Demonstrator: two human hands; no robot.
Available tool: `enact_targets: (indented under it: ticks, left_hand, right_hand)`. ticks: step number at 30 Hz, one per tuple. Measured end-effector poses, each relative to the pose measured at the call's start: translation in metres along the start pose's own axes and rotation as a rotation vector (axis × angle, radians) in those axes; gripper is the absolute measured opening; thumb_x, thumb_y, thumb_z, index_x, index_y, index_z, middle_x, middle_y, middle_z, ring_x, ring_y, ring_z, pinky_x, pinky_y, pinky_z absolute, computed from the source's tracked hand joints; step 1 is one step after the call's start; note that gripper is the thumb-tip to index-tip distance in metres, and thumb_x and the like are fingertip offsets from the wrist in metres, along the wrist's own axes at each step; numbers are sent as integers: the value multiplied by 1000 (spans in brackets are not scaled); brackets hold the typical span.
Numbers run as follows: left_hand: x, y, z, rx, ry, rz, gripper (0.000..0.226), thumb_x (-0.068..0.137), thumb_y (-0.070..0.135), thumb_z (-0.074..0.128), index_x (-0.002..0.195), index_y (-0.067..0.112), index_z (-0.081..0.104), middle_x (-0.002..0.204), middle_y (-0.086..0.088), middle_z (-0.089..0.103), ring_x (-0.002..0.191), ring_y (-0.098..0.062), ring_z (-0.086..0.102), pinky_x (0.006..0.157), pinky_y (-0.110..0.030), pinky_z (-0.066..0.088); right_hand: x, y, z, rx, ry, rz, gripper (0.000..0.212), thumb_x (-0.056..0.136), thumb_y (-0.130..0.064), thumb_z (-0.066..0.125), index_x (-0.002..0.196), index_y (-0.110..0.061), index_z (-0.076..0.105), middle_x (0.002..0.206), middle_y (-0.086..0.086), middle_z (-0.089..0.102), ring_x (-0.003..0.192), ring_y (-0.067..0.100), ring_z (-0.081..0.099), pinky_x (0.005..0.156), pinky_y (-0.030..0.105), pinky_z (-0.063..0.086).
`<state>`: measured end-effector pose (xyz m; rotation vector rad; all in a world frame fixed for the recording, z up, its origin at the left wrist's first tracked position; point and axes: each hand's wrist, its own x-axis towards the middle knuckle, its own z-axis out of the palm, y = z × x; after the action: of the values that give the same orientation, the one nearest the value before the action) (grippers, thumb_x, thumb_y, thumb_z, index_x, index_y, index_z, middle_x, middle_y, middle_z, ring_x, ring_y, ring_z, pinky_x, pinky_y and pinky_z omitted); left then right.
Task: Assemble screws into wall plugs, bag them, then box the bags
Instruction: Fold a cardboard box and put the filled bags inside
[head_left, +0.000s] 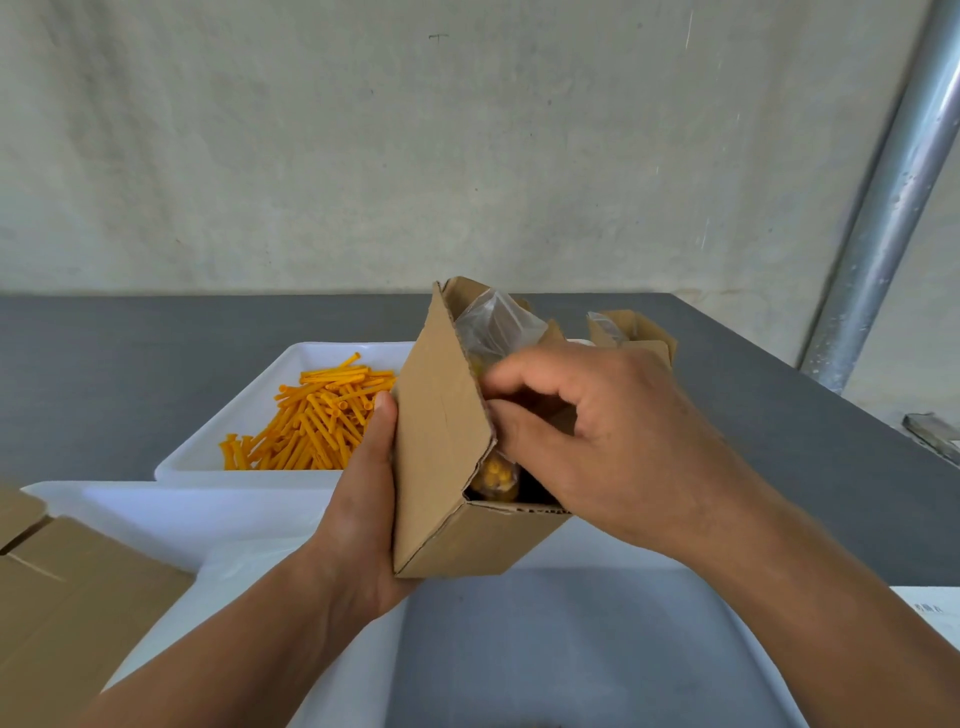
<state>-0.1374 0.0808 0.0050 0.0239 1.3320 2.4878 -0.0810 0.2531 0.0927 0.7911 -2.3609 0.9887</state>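
left grip (363, 499) wrapped round the side of the cardboard box (441, 441), holding it tilted over the near white tray (182, 514); right grip (613, 436) curled onto the clear bag (493, 327) sticking out of the box; loose orange wall plugs (317, 415) sit in the far tray (244, 405) on the grey tabletop (104, 364)

Centre frame: the left grip (363, 499) holds a tilted cardboard box (441, 441) by its side. The right grip (613, 431), fingers curled, reaches into the open top at a clear bag (493, 322). Centre-left, orange wall plugs (317, 415) lie in a white tray (291, 358) on the grey table (104, 364).
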Motion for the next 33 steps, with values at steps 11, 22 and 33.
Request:
enact_targets:
  ticks: [11, 22, 33]
  left_hand:
    - [-1, 2, -1, -97, -2, 81, 65, 86, 75, 39, 112, 27, 73, 115, -10, 71, 98, -29, 71, 73, -44, 58]
    - [4, 4, -6, -188, 55, 125, 68, 87, 77, 32, 110, 29, 74, 116, -8, 71, 99, -30, 70, 86, -52, 52]
    - [2, 0, -6, -237, -71, 122, 68, 92, 72, 32, 123, 22, 67, 128, -14, 63, 118, -37, 60, 101, -55, 42]
  right_hand:
    - [-3, -6, 2, -40, 80, -122, 60, 99, -44, 26, 88, -4, 70, 73, 5, 65, 78, 21, 61, 81, 21, 40]
    - [-6, -7, 10, -133, 274, 47, 71, 78, -72, 39, 135, -31, 51, 145, -1, 44, 130, 14, 43, 99, 27, 42]
    - [-9, -12, 38, -168, 9, 201, 91, 61, -90, 22, 139, -43, 21, 156, -22, -2, 139, 11, 28, 101, 25, 34]
